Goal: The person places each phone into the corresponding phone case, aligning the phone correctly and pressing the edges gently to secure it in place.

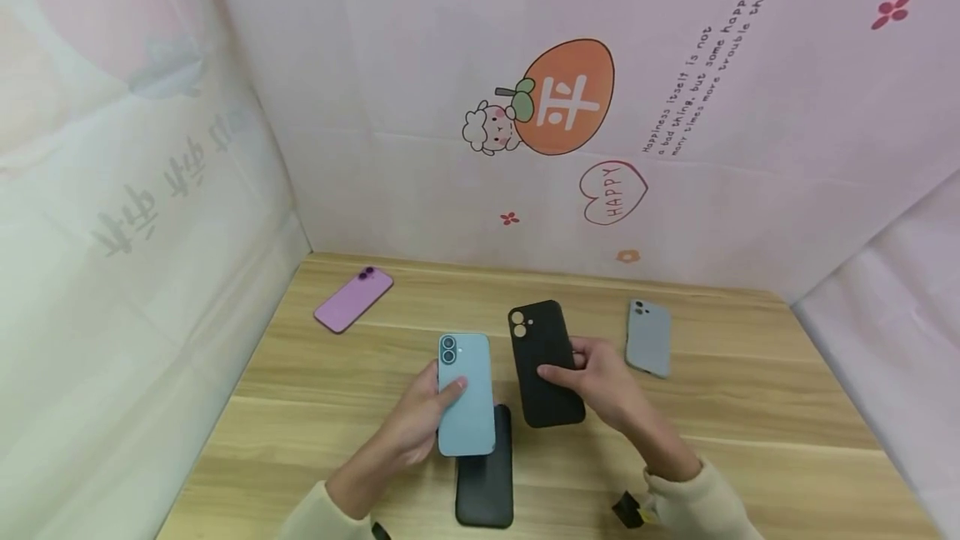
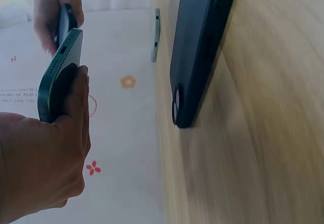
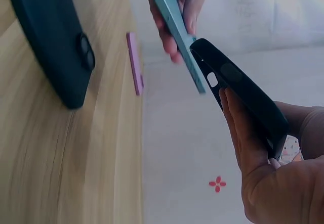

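Observation:
My left hand (image 1: 412, 423) holds a light blue phone (image 1: 472, 415) by its left edge, thumb flat on the back and camera end up. To its right, my right hand (image 1: 611, 386) grips a black phone case (image 1: 543, 394) with two camera holes, thumb on its back face. In the right wrist view the fingers reach into the hollow of the case (image 3: 253, 95). Phone and case are apart. Partly beneath the phone in the head view, a dark phone-shaped thing (image 1: 485, 490) lies on the table; whether it is cased I cannot tell.
A pink-purple phone (image 1: 352, 300) lies at the back left of the wooden table (image 1: 750, 407). A pale grey-blue phone (image 1: 648, 340) lies at the back right, beyond my right hand. Printed cloth walls (image 1: 420, 173) rise at the back and both sides.

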Available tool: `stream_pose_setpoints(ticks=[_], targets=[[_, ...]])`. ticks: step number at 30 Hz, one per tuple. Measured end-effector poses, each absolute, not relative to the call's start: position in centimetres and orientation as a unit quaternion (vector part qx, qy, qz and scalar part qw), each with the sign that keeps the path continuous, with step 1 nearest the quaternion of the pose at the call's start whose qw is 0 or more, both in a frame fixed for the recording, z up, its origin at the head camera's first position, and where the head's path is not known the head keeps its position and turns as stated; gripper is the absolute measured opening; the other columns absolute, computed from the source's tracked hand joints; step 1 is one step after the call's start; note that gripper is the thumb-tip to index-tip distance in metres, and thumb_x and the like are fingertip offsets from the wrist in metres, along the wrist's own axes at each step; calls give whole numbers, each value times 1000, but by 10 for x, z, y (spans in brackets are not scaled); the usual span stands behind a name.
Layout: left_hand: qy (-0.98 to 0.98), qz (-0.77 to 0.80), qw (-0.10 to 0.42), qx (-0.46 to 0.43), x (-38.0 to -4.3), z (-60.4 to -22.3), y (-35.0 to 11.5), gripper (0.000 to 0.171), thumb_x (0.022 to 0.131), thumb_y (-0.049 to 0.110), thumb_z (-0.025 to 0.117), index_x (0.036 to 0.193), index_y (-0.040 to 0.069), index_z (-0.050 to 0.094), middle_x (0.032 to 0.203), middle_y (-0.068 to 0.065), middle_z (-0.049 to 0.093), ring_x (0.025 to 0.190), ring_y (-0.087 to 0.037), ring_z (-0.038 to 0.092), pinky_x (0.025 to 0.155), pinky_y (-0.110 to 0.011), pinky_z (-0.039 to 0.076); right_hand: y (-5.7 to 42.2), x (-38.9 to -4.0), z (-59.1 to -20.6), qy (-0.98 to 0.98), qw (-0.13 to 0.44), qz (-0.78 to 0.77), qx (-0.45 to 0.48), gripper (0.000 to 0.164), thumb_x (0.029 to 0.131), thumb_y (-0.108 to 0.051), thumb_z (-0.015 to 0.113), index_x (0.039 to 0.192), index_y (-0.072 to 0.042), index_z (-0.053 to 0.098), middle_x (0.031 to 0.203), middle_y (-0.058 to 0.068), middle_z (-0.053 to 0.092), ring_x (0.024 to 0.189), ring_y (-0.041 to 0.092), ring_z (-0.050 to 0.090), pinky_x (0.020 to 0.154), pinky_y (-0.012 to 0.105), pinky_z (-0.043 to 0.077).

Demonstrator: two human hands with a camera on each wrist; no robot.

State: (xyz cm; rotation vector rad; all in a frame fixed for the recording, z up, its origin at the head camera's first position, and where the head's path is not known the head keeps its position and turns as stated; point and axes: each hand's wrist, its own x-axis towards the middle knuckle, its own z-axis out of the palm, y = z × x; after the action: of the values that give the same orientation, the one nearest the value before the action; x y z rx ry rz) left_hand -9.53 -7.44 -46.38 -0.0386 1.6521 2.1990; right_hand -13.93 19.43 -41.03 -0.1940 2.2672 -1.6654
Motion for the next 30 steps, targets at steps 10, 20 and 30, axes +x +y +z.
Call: stream_pose_setpoints(ticks=[10, 20, 30], targets=[[575, 794, 199, -21, -95, -463, -60, 55, 114, 13, 42, 165, 1, 22, 162, -24, 41, 151, -42, 39, 124, -62, 30, 167, -137, -414, 789, 163, -587, -72, 38, 94, -8, 80, 126, 8, 68, 100, 18, 80, 88, 28, 80, 76, 36, 66], [519, 824, 226, -11, -93, -461, -56, 58, 115, 35, 44, 161, 3, 30, 155, -21, 52, 139, -29, 54, 118, -53, 44, 147, -131, -422, 763, 178, -614, -97, 38, 94, -5, 79, 125, 13, 65, 100, 21, 79, 89, 30, 79, 75, 37, 66], [498, 834, 236, -4, -95, -462, -52, 63, 115, 39, 44, 165, 6, 24, 158, -22, 49, 145, -33, 49, 119, -52, 44, 131, -125, -428, 758, 176, -621, -92, 37, 94, -9, 79, 122, 10, 67, 96, 19, 80, 88, 25, 79, 74, 33, 65]])
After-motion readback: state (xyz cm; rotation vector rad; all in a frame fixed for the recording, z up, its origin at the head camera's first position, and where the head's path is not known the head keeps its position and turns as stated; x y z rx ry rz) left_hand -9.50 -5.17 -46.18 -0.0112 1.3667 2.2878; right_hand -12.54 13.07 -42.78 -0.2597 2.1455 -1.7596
